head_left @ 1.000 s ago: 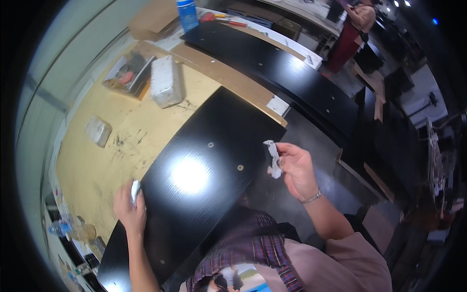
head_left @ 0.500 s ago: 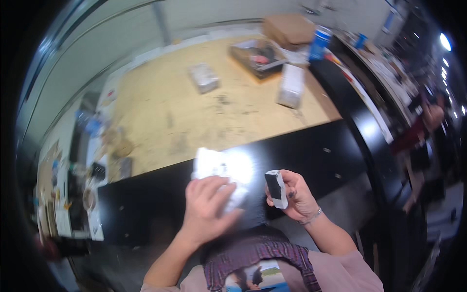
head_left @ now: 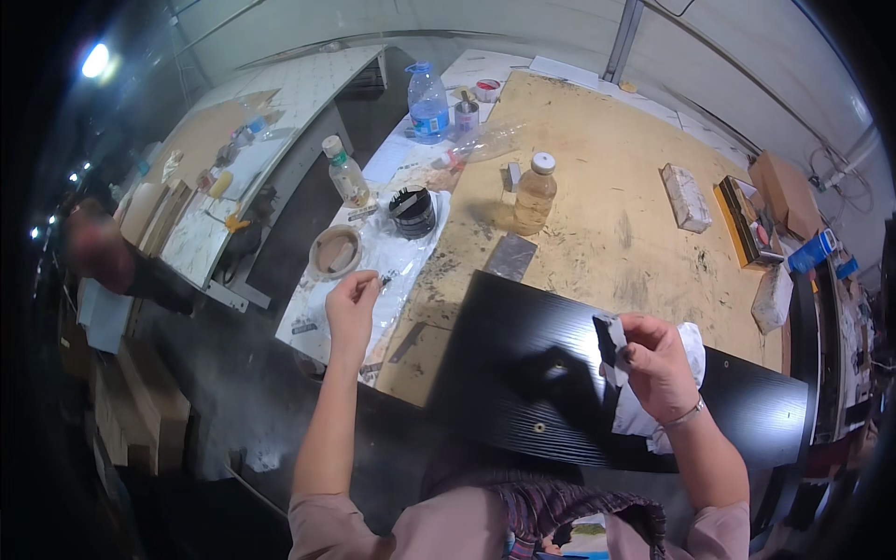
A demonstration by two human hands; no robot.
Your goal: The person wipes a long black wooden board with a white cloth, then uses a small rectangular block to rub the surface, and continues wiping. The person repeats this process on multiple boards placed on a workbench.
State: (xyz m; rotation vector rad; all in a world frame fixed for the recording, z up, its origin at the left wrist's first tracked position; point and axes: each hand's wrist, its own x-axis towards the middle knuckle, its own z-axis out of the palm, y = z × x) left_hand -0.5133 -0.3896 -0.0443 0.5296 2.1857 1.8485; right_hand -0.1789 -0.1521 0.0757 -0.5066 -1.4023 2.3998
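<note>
Scuffed plywood workbench (head_left: 597,187), pale panelled wall (head_left: 728,47), bright lamp (head_left: 94,60)

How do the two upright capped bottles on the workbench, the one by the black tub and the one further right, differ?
The left bottle is slimmer, with a green label; the right bottle is squatter and unlabelled. The left one stands on white sheeting, the right one on bare wood. Both are upright, clear, pale-capped.

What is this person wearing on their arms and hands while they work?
Both hands are bare, with no gloves. The left hand and right hand lead to forearms bare up to short, dusty-pink sleeves near the shoulders. A thin silvery bracelet circles the right wrist. A dark plaid garment shows at the chest.
</note>
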